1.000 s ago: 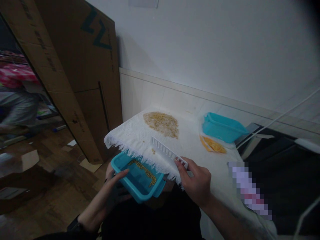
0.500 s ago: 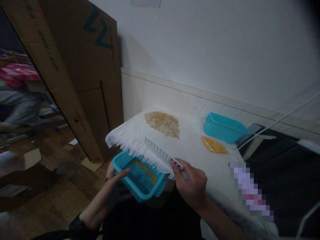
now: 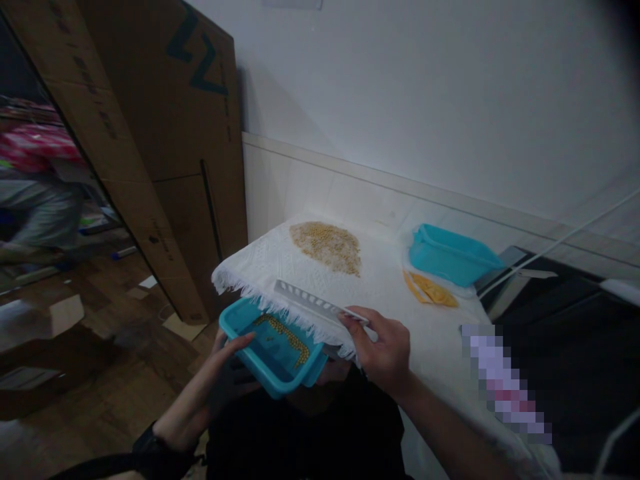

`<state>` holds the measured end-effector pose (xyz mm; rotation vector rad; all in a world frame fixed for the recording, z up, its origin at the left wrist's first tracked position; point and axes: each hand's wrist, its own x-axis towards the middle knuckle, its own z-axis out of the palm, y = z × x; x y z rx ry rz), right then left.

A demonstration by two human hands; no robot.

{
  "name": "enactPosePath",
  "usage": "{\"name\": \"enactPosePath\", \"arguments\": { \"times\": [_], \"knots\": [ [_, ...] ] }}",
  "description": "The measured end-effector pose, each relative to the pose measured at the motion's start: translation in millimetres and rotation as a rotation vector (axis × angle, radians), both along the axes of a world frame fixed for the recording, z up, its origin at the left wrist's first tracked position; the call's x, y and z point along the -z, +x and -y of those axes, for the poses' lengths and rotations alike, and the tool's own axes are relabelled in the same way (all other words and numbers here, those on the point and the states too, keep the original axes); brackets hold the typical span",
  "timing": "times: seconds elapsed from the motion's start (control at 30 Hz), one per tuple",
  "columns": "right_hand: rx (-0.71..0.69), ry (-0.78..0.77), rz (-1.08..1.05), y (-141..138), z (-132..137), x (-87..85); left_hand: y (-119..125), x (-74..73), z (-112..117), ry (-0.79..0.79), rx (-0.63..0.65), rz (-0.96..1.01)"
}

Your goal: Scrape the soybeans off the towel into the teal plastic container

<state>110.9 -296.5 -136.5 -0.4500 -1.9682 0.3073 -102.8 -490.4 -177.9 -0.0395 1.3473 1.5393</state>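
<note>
My left hand (image 3: 233, 357) grips the near-left rim of a blue plastic basin (image 3: 273, 383), thumb over the edge. The basin is tilted under the table's fringed cloth edge and holds some yellowish beans (image 3: 287, 337) along its far side, like soybeans. My right hand (image 3: 383, 347) is closed on the end of a long white plastic strip with a row of slots (image 3: 305, 297). The strip lies over the cloth's front edge, above the basin. Farther back, a pile of similar beans (image 3: 325, 243) is spread on the white cloth (image 3: 273, 257).
A second blue basin (image 3: 450, 253) stands at the back right, with an orange-yellow packet (image 3: 431, 291) before it. A black surface (image 3: 570, 360) with a white cable lies to the right. A tall cardboard box (image 3: 185, 133) stands left; beyond it is another person (image 3: 37, 187).
The slotted strip and my right hand have shifted slightly left, and the strip has turned so its face shows differently. The basin has moved slightly left and up in my left hand.
</note>
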Motion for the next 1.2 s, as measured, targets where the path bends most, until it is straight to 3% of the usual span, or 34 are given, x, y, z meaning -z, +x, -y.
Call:
{"name": "enactPosePath", "arguments": {
  "times": [0.1, 0.23, 0.4, 0.53, 0.67, 0.9, 1.03, 1.2],
  "knots": [
    [0.078, -0.116, -0.087, 12.5, -19.1, -6.5, 0.0, 1.4, 0.7, 0.021, 0.013, -0.009],
    [0.12, -0.369, -0.229, 22.3, -65.4, -16.5, 1.6, 1.9, 1.1, 0.05, 0.019, -0.021],
    [-0.04, -0.724, -0.137, 14.5, -104.0, -17.9, 4.5, -1.9, 0.2, -0.017, 0.039, -0.031],
    [-0.187, -0.895, 0.028, -10.4, -127.1, -16.4, 6.0, -2.0, -1.0, -0.016, 0.048, -0.013],
    [-0.161, -0.981, 0.06, -36.4, -166.2, -19.6, 7.5, -2.3, -1.5, -0.025, 0.046, -0.001],
    [-0.098, -0.973, 0.048, -60.1, -231.2, -25.7, 11.2, -6.6, -8.1, -0.061, 0.006, -0.009],
    [-0.083, -0.959, 0.051, -72.9, -254.8, -28.7, 13.2, -6.7, -12.9, -0.115, -0.005, 0.016],
    [-0.075, -0.93, 0.052, -86.8, -270.1, -34.2, 13.7, -2.5, -10.6, -0.053, 0.005, 0.022]
  ]
}}
